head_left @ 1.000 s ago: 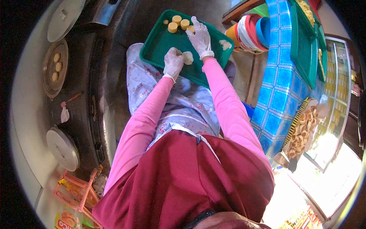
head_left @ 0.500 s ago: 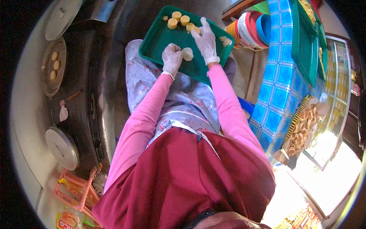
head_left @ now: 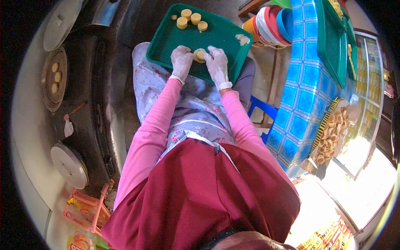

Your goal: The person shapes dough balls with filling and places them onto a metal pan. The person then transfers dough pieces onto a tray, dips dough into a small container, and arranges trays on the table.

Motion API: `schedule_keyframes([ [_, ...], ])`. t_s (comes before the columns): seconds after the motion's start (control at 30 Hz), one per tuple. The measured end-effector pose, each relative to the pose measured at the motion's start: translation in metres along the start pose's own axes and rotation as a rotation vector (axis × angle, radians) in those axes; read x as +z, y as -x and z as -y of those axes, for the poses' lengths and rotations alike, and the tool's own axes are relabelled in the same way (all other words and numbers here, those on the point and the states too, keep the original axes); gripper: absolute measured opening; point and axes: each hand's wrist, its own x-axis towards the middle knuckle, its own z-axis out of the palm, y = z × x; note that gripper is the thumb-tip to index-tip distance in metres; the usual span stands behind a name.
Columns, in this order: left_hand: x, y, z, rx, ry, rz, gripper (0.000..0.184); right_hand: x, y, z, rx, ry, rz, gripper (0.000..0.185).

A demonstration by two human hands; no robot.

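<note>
1. Here we are at my two gloved hands, meeting over the near side of the tray: the left hand (head_left: 181,60) has its fingers curled and clamped on one edge of the white dough (head_left: 195,53), and the right hand (head_left: 216,64) has its fingers closed on the opposite edge.
2. Between them, in the dough, sits one yellow piece (head_left: 201,55), and its top shows, so this one looks part-covered, not closed over.
3. Just beneath, the green tray (head_left: 166,46) rests on the lap, over the flowered apron (head_left: 154,87).
4. Up at the tray's far side, four yellow pieces (head_left: 181,23) stand bare, grouped close together, none of them covered; a small lump (head_left: 173,17) sits beside them.
5. Over at the tray's right end there's a scrap of white dough (head_left: 242,40), apart from the rest. I can't see any finished piece in here.
6. Out to my right, the desk (head_left: 298,89) under its blue checked cloth carries more green trays (head_left: 331,50).
7. Away to my left, three pale rounds (head_left: 57,76) lie in a row in a round pan (head_left: 48,98); whether they hold yellow pieces, I can't tell.
</note>
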Motion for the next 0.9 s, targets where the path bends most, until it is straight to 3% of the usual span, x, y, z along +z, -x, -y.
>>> schedule_keyframes([
  [0.1, 0.001, 0.002, -0.004, -0.064, 0.228, 0.064, 0.019, 0.001, -0.001, -0.001, 0.195, -0.045, 0.219, 0.025],
  [0.17, -0.013, 0.016, -0.037, -0.213, 0.488, 0.164, 0.021, 0.004, -0.001, 0.006, 0.203, -0.051, 0.169, 0.020],
  [0.27, -0.009, 0.017, -0.038, -0.137, 0.515, 0.196, 0.014, 0.019, -0.003, -0.012, 0.159, -0.092, 0.166, 0.021],
  [0.37, -0.025, 0.015, -0.061, -0.041, 0.201, 0.371, 0.018, 0.030, -0.006, -0.029, 0.193, -0.135, 0.218, 0.022],
  [0.47, -0.025, 0.005, -0.053, 0.315, 0.056, 0.385, 0.026, 0.023, -0.007, -0.017, 0.245, -0.087, 0.246, 0.024],
  [0.57, -0.027, 0.002, -0.050, 0.276, -0.182, 0.143, 0.023, 0.016, -0.007, -0.001, 0.263, -0.109, 0.178, 0.027],
  [0.6, -0.030, 0.000, -0.048, 0.195, -0.300, 0.233, 0.022, 0.020, -0.008, -0.006, 0.296, -0.113, 0.179, 0.027],
  [0.7, -0.022, 0.017, -0.032, 0.229, -0.239, 0.240, 0.022, 0.029, -0.009, -0.020, 0.379, -0.230, 0.186, 0.025],
  [0.83, -0.010, 0.031, -0.024, 0.262, -0.099, 0.089, 0.026, 0.023, -0.008, -0.017, 0.448, -0.384, 0.181, 0.020],
  [0.9, -0.011, 0.031, -0.029, 0.217, -0.082, 0.144, 0.028, 0.010, -0.008, -0.008, 0.525, -0.485, 0.207, 0.019],
])
